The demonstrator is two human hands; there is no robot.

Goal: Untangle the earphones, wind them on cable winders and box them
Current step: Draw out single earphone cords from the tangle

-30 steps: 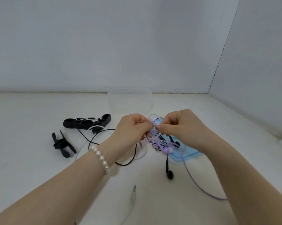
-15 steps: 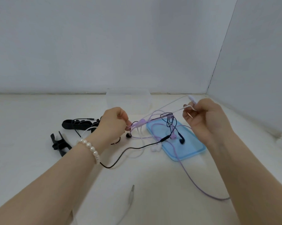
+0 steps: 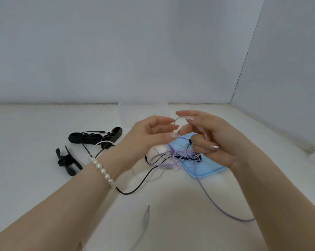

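Two hands work the tangle (image 3: 178,157): right hand (image 3: 212,138) pinches a pale cord (image 3: 179,118), left hand (image 3: 153,136) half-curled, grip unclear. Better to tease loops loose gently, never yanking.

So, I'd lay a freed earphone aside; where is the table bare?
Bare white tabletop lies left of the two black cable winders, and in the far right corner beyond the light blue lid. The tangled cables crowd the middle.

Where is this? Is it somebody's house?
Hard to say. It looks like a plain work table set in a corner of bare grey walls, with only tangled earphones, winders and a clear box.
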